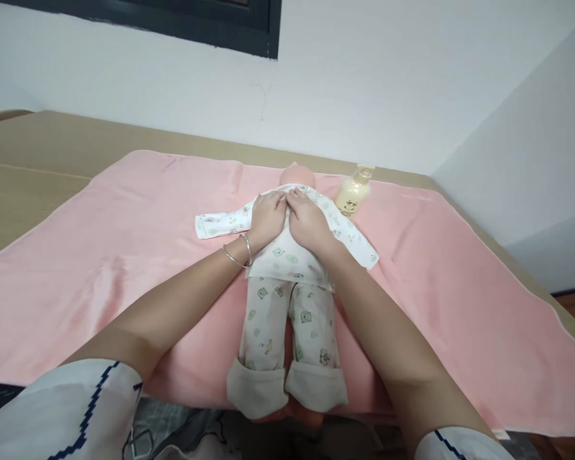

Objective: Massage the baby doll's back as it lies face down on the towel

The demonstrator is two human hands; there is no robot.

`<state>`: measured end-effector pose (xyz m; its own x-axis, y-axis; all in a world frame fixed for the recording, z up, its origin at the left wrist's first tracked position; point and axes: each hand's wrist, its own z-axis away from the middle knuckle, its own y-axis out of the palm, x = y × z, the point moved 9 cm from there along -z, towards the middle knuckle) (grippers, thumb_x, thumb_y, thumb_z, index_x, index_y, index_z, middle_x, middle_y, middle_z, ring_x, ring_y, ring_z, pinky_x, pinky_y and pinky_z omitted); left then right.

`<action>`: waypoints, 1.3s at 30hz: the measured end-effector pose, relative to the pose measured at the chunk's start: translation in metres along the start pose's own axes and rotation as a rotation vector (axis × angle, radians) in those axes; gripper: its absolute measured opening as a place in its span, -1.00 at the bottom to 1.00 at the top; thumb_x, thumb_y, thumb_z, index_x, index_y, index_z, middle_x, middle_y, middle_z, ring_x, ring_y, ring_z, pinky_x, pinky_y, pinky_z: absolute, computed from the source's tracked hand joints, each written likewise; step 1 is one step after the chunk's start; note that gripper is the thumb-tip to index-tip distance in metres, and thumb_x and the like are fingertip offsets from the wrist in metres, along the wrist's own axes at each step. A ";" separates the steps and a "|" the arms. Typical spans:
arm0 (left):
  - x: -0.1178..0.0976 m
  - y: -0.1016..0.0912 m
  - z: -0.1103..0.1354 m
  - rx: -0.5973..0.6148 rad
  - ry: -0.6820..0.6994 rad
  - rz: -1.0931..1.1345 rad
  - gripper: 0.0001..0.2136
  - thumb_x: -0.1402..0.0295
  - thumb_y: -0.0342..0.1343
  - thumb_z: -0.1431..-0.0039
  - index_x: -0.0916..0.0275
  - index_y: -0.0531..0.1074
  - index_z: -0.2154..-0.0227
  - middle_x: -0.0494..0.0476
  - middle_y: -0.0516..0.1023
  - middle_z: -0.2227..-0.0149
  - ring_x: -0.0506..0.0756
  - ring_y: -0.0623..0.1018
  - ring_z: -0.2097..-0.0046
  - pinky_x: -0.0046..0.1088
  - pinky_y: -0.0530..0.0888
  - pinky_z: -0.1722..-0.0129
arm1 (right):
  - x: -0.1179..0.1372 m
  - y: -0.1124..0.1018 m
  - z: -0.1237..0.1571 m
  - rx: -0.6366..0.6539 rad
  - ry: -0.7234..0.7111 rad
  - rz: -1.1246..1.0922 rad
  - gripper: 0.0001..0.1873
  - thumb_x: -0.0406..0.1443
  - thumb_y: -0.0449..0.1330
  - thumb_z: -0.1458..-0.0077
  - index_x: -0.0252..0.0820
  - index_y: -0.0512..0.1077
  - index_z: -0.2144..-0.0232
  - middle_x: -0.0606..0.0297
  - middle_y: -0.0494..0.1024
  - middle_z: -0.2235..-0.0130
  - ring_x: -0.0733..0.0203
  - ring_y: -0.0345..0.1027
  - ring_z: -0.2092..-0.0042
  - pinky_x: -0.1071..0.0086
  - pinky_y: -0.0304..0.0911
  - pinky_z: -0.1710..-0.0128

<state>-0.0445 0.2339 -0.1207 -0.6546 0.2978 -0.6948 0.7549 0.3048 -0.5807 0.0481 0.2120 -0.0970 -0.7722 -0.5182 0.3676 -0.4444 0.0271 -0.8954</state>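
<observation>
Evidently the dressed doll (297,175) is what I am busy with: it lies stretched out on the pink cloth (402,275) that covers most of the table (33,147), head away from me, legs pointing my way. I cannot tell whether it is on its back or its front. My left hand (267,217) and my right hand (311,220) rest side by side on the upper part of its shirt (290,257), and their fingers meet near the top. I grip nothing; the fingers are released, laid along the printed fabric with the palms down.

With both sleeves (223,225) spread to the sides and the trousers (268,319) lying straight, I judge this to be a step of pressing or stroking over the clothes, perhaps smoothing the shirt; how hard I bear down does not show. As I read it, the next move calls for light, even contact from both palms, worked outward from the middle toward the shoulders without pulling the shirt askew. The pump bottle (352,193) stands just beside the sleeve on my right, untouched; if I sweep that way, my right hand should give it room, since a nudge could tip it.
</observation>
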 end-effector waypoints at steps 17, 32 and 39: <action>0.011 0.000 0.001 -0.060 -0.097 0.046 -0.58 0.35 -0.07 -0.28 0.27 0.58 -0.06 0.27 0.61 -0.18 0.24 0.52 -0.25 -0.13 0.35 -0.42 | -0.053 -0.002 0.003 -0.040 0.152 -0.022 -0.24 -0.13 -0.07 -0.40 -0.50 0.11 -0.48 -0.04 0.02 -0.50 -0.06 -0.13 -0.57 -0.05 -0.17 -0.61; 0.009 -0.003 0.004 -0.044 -0.119 0.045 -0.57 0.34 -0.07 -0.27 0.29 0.59 -0.06 0.27 0.61 -0.19 0.24 0.53 -0.25 -0.17 0.39 -0.40 | -0.056 -0.009 0.007 0.002 0.196 -0.003 -0.20 -0.04 -0.11 -0.44 -0.53 0.09 -0.48 -0.06 0.00 -0.50 -0.15 -0.16 -0.57 -0.08 -0.21 -0.61; 0.008 -0.004 0.005 -0.040 -0.122 0.047 -0.53 0.34 -0.08 -0.27 0.37 0.56 -0.13 0.28 0.58 -0.23 0.21 0.53 -0.28 -0.21 0.38 -0.40 | -0.006 -0.013 0.031 -0.007 0.105 0.205 -0.31 -0.23 -0.13 -0.44 -0.65 0.17 -0.42 -0.28 0.17 -0.42 -0.24 0.06 -0.49 -0.12 0.04 -0.52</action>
<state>-0.0528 0.2303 -0.1260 -0.6074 0.2013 -0.7685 0.7807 0.3302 -0.5305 0.0728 0.1881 -0.0951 -0.8894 -0.4098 0.2025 -0.2762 0.1287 -0.9525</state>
